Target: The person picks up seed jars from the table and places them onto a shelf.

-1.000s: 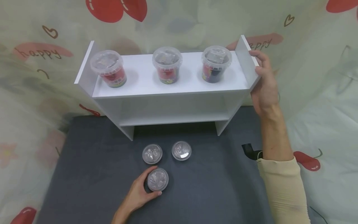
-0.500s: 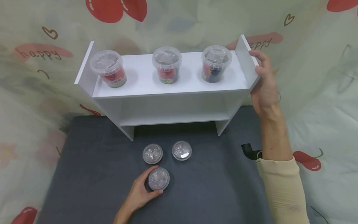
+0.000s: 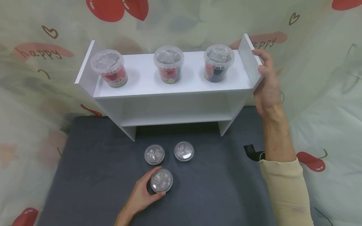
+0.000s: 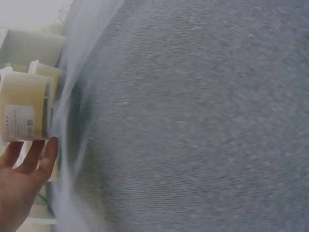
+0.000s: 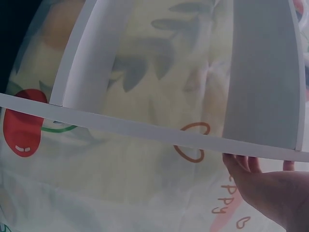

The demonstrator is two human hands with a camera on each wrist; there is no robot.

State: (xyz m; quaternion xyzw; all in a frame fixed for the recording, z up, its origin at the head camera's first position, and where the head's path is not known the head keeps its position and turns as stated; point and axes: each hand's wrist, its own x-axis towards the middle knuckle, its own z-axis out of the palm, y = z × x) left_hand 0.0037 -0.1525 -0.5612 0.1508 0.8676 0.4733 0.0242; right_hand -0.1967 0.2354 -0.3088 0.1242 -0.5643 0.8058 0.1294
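A white two-tier shelf (image 3: 169,106) stands at the back of a grey mat (image 3: 93,175). My right hand (image 3: 263,72) holds its right side panel (image 3: 249,59), fingers hooked over the panel's edge; in the right wrist view the fingers (image 5: 241,164) touch that white edge (image 5: 145,133). Three clear lidded jars stand on the mat. My left hand (image 3: 147,188) grips the nearest jar (image 3: 161,180) from its left. In the left wrist view the fingers (image 4: 46,154) lie against this jar's labelled side (image 4: 26,113).
Two more lidded jars (image 3: 154,154) (image 3: 184,151) sit just behind the held one. On the shelf's top board stand three jars with red contents (image 3: 108,67) (image 3: 168,64) (image 3: 218,62). A black strap (image 3: 251,152) lies by my right forearm. Patterned cloth surrounds the mat.
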